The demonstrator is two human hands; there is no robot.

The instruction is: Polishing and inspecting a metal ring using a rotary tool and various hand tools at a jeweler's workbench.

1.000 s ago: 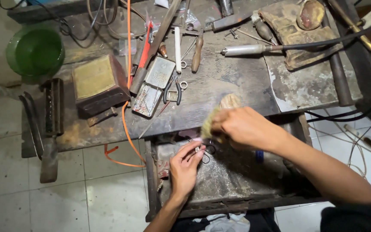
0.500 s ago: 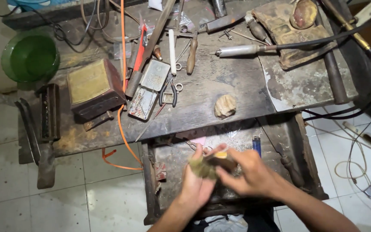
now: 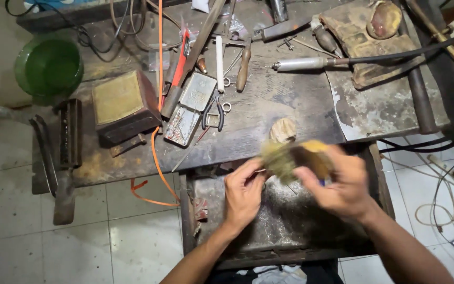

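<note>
Head view, blurred yellowish brush [image 3: 290,156] in right hand [image 3: 342,184], beside left hand [image 3: 243,192]

- A small flat metal tin [image 3: 198,90] lies open on the table [image 3: 290,105]; its grey lid is embossed, its tray [image 3: 181,127] holds small bits.

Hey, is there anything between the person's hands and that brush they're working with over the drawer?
Nothing visible. The right hand already grips the blurred yellowish brush, and the left hand is up against its bristle end above the open drawer. What the left fingers pinch is too blurred to tell.
</note>
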